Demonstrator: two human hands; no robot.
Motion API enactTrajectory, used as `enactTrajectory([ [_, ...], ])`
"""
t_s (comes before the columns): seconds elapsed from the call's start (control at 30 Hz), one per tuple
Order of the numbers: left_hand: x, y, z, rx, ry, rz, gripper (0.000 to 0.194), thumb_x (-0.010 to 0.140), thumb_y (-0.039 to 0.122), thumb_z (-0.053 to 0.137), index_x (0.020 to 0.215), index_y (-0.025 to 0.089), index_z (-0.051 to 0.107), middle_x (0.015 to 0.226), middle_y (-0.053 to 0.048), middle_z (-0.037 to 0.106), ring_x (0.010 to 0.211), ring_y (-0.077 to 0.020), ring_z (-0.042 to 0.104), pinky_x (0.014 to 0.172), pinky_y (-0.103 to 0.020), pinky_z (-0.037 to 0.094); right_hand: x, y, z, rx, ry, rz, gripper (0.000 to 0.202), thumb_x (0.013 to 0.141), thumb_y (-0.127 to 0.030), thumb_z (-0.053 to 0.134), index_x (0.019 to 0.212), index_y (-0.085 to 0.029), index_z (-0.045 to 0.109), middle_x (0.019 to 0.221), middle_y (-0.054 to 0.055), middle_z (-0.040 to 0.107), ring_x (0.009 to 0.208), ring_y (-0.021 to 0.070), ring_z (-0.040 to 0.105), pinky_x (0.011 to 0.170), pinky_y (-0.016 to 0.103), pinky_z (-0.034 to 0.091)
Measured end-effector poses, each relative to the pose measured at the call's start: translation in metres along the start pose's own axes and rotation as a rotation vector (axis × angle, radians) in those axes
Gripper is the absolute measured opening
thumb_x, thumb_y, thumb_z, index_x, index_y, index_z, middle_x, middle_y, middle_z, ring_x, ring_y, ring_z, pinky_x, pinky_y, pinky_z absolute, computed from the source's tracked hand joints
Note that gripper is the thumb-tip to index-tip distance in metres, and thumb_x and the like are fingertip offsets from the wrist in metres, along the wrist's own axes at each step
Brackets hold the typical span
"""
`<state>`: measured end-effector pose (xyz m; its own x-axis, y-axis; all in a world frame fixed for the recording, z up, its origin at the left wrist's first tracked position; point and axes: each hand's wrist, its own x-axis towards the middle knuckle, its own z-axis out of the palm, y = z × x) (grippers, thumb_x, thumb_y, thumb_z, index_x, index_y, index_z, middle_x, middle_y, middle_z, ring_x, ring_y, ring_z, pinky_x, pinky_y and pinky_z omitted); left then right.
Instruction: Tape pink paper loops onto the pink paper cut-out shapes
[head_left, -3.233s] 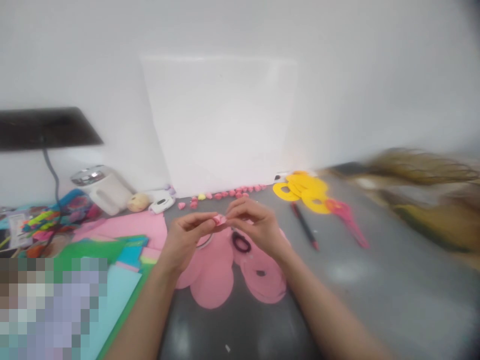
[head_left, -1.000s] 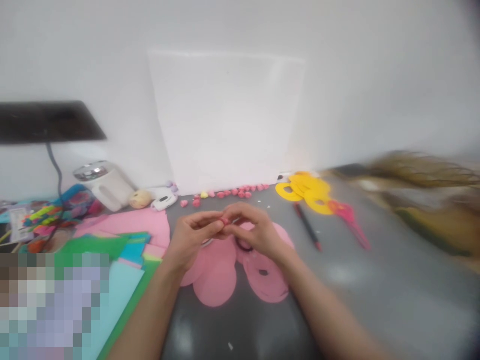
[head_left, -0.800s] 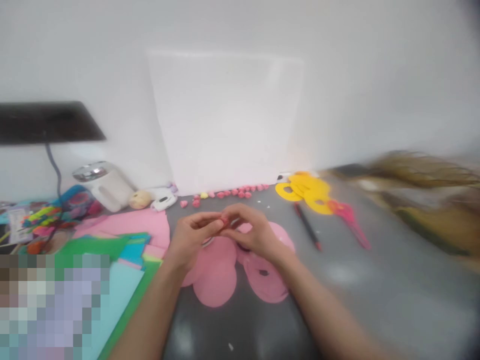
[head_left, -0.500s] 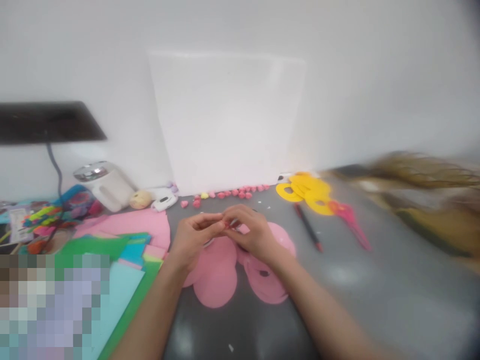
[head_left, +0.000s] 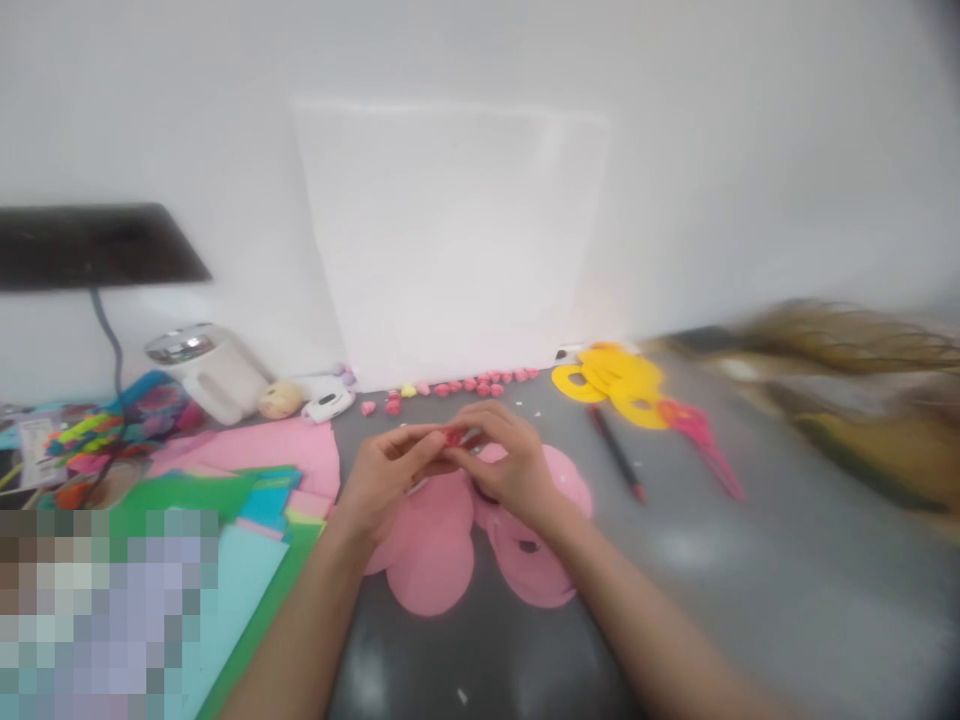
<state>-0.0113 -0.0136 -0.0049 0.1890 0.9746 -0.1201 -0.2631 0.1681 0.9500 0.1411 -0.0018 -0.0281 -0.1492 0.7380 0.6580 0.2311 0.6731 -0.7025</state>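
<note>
Both hands meet above the grey table, fingertips together around a small pinkish-red piece (head_left: 452, 437), blurred and partly covered by the fingers. My left hand (head_left: 390, 474) pinches it from the left, thumb against fingers. From the right, my right hand (head_left: 508, 462) grips the same piece with bent fingers. Below my left hand lie round pink paper petals (head_left: 431, 560). Under and beside my right hand are more pink paper circles (head_left: 536, 575), one with a dark hole. Beyond the hands, a row of small pink-red folded pieces (head_left: 480, 384) runs along the wall.
Yellow paper rings (head_left: 619, 380), pink scissors (head_left: 709, 450) and a black pen (head_left: 619, 457) lie to the right. Coloured paper sheets (head_left: 240, 590) are stacked at left, near a white mug-shaped device (head_left: 217, 375). A white sheet (head_left: 461, 240) leans on the wall.
My right hand's fingers have shifted slightly, and more of the small pinkish-red piece shows between the fingertips. Everything on the table stays where it was.
</note>
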Motion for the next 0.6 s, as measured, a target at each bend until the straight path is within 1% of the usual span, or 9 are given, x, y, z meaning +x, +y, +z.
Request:
enactTrajectory([
  [0.1,0.001,0.000,-0.001,-0.014,-0.007,0.002,0.020,0.070,0.028,0.072,0.085,0.015,0.073,0.085,-0.007,0.073,0.080,-0.0195,0.066,0.076,-0.032,0.053,0.000,0.000,0.000,0.032,-0.006,0.012,0.012,0.076,-0.020,0.063,0.088,-0.023,0.064,0.089,0.004,0.059,0.077,0.0141,0.059,0.065,0.027,0.057],
  [0.2,0.001,-0.002,-0.003,0.012,0.059,-0.002,0.020,0.066,0.027,0.075,0.083,0.016,0.073,0.083,-0.006,0.073,0.079,-0.0185,0.066,0.073,-0.030,0.053,0.000,-0.002,-0.001,0.081,-0.036,0.056,0.018,0.074,-0.023,0.066,0.092,-0.023,0.065,0.092,0.004,0.060,0.081,0.0148,0.060,0.069,0.027,0.057],
  [0.3,0.002,-0.004,-0.004,0.029,0.114,0.011,0.021,0.062,0.027,0.078,0.081,0.017,0.073,0.082,-0.006,0.073,0.079,-0.0198,0.066,0.077,-0.033,0.052,0.000,-0.005,-0.001,0.148,-0.061,0.158,0.022,0.073,-0.025,0.067,0.096,-0.024,0.065,0.092,0.004,0.063,0.081,0.0149,0.062,0.067,0.026,0.056],
  [0.37,0.002,-0.004,-0.004,0.023,0.101,0.032,0.021,0.063,0.027,0.077,0.081,0.017,0.073,0.083,-0.006,0.073,0.080,-0.0210,0.067,0.080,-0.036,0.051,0.002,-0.008,-0.003,0.171,-0.072,0.234,0.018,0.076,-0.024,0.064,0.094,-0.023,0.066,0.090,0.003,0.065,0.081,0.0151,0.063,0.067,0.026,0.055],
  [0.43,0.002,-0.004,-0.004,0.021,0.077,0.050,0.020,0.066,0.030,0.075,0.082,0.017,0.073,0.085,-0.007,0.073,0.081,-0.0214,0.067,0.081,-0.036,0.050,0.004,-0.010,-0.005,0.198,-0.077,0.301,0.014,0.078,-0.024,0.061,0.090,-0.022,0.067,0.089,0.003,0.067,0.082,0.0157,0.064,0.070,0.027,0.055],
  [0.53,0.002,-0.004,-0.004,0.045,0.053,0.067,0.023,0.071,0.035,0.070,0.083,0.016,0.073,0.083,-0.008,0.072,0.081,-0.0212,0.065,0.079,-0.036,0.050,0.006,-0.012,-0.008,0.295,-0.087,0.413,0.013,0.076,-0.024,0.063,0.087,-0.020,0.067,0.086,0.004,0.069,0.083,0.0166,0.064,0.073,0.029,0.054],
  [0.6,0.002,-0.004,-0.004,0.072,0.048,0.060,0.024,0.071,0.035,0.070,0.086,0.016,0.072,0.083,-0.007,0.072,0.082,-0.0212,0.065,0.078,-0.036,0.050,0.007,-0.011,-0.009,0.383,-0.110,0.496,0.014,0.074,-0.026,0.066,0.086,-0.018,0.066,0.085,0.004,0.069,0.081,0.0171,0.065,0.072,0.030,0.054],
])
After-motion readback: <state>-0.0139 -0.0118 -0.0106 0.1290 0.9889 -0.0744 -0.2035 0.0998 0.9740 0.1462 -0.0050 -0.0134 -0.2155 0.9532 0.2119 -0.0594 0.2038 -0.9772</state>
